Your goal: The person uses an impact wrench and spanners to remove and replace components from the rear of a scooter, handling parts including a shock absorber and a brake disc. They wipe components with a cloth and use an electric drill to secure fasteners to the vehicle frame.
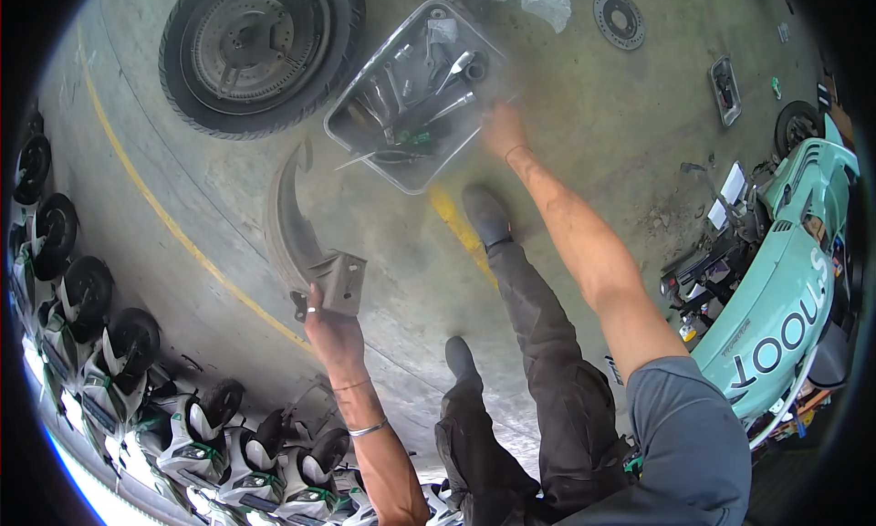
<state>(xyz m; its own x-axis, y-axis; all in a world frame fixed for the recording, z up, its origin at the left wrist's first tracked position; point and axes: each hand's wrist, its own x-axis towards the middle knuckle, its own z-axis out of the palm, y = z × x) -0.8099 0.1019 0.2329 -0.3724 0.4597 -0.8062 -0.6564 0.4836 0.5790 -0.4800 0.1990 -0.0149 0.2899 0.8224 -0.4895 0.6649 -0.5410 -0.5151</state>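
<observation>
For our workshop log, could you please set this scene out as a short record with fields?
Left hand: holding a dark curved part by its boxy end
Right hand: at the tool tray's right side, blurred; grip unclear
Tray contents: loose tools
Left of tray: wheel with tire
Right of tray: perforated disc, on floor
Far right: mint-green scooter

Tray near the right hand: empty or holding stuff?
Holding stuff: loose metal tools and a small green item lie inside the tray.
</observation>
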